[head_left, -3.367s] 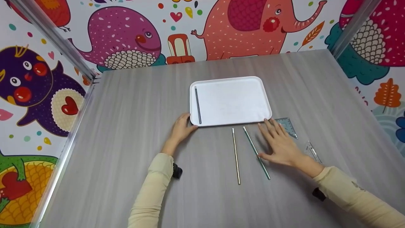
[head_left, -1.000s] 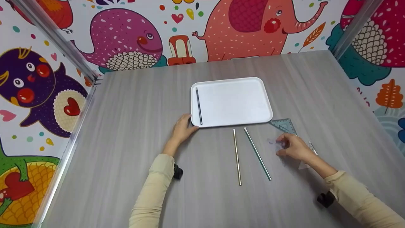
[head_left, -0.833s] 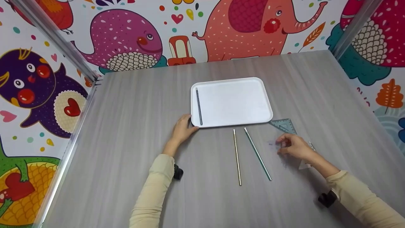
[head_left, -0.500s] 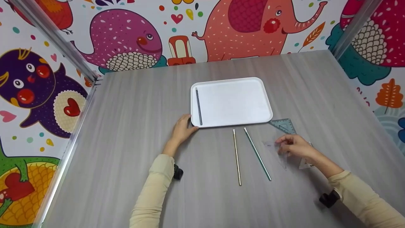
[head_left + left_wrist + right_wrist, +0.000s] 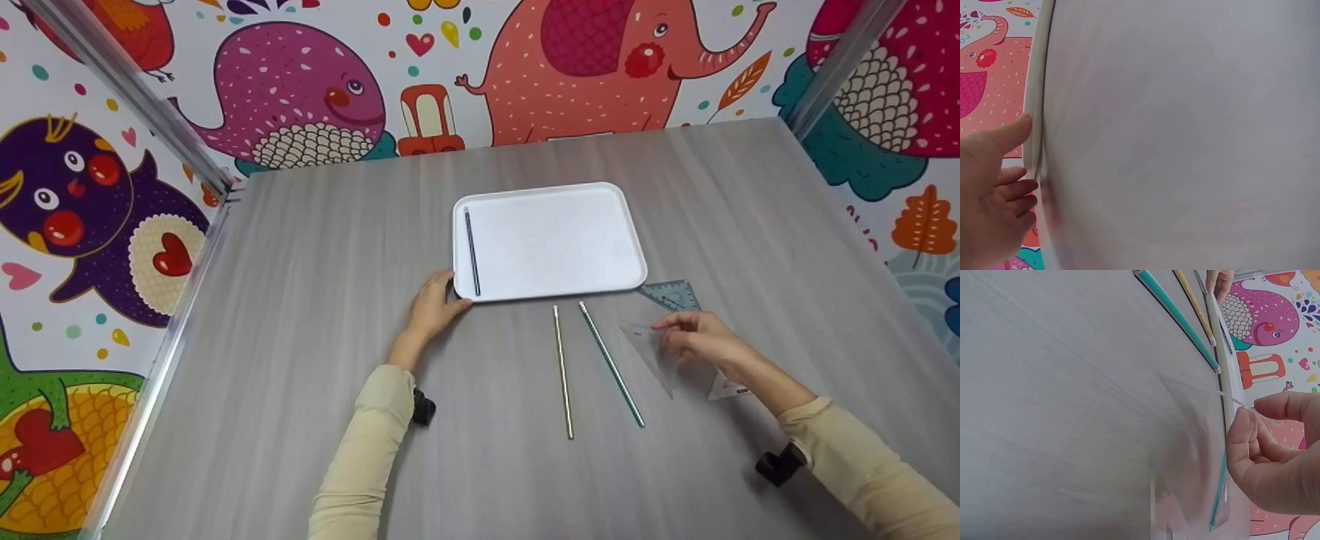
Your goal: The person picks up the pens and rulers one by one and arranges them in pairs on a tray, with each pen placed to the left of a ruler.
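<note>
My left hand holds the near left corner of a white tray, its thumb on the near rim and its fingers at the left side. In the left wrist view the thumb and curled fingertips meet the tray's rim. A dark pencil lies along the tray's left side. My right hand pinches a clear set square between thumb and forefinger, tilted above the table. Left of it lie a green pencil and a gold pencil.
A bluish set square lies by the tray's near right corner. Another clear drawing tool lies partly hidden under my right wrist. Cartoon-printed walls bound the grey table at the back and sides.
My right hand has come from the tray's near right corner towards me and taken up the clear set square, which has since turned into fuller view. The left hand stays on the tray.
</note>
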`<action>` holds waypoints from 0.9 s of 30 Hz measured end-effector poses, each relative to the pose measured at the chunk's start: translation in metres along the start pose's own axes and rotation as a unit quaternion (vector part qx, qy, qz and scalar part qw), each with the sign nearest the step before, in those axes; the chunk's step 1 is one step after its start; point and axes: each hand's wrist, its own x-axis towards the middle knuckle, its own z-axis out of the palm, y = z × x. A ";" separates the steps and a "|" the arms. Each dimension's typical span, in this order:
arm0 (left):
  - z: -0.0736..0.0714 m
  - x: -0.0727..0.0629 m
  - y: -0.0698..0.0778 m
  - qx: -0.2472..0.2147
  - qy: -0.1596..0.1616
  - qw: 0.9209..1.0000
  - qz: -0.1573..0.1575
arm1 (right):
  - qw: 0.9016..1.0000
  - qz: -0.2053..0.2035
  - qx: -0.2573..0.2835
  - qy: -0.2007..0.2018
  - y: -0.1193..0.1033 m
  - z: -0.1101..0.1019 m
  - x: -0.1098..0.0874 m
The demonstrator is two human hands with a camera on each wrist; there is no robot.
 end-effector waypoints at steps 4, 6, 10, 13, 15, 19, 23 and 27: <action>0.000 0.000 0.000 0.001 -0.002 1.000 -0.001 | 1.000 0.001 0.018 0.000 -0.005 0.002 0.002; 0.000 0.000 0.000 0.001 -0.001 1.000 0.000 | 1.000 -0.002 0.027 -0.003 -0.007 0.003 0.004; 0.000 0.000 -0.001 -0.005 0.005 1.000 0.007 | 0.999 -0.009 0.045 -0.011 -0.012 0.006 0.008; 0.001 0.001 -0.002 -0.005 0.008 1.000 0.017 | 0.998 -0.007 0.055 -0.012 -0.015 0.007 0.012; 0.000 0.001 -0.002 -0.003 0.009 1.000 0.021 | 0.998 -0.004 0.060 -0.014 -0.018 0.008 0.015; 0.000 0.001 -0.001 0.002 0.010 1.000 0.024 | 0.998 0.002 0.067 -0.015 -0.023 0.011 0.020; 0.000 0.001 -0.001 0.006 0.008 1.000 0.019 | 0.997 0.003 0.068 -0.019 -0.028 0.014 0.023; 0.000 0.000 -0.001 0.005 0.005 1.000 0.013 | 0.997 0.000 0.067 -0.023 -0.033 0.018 0.025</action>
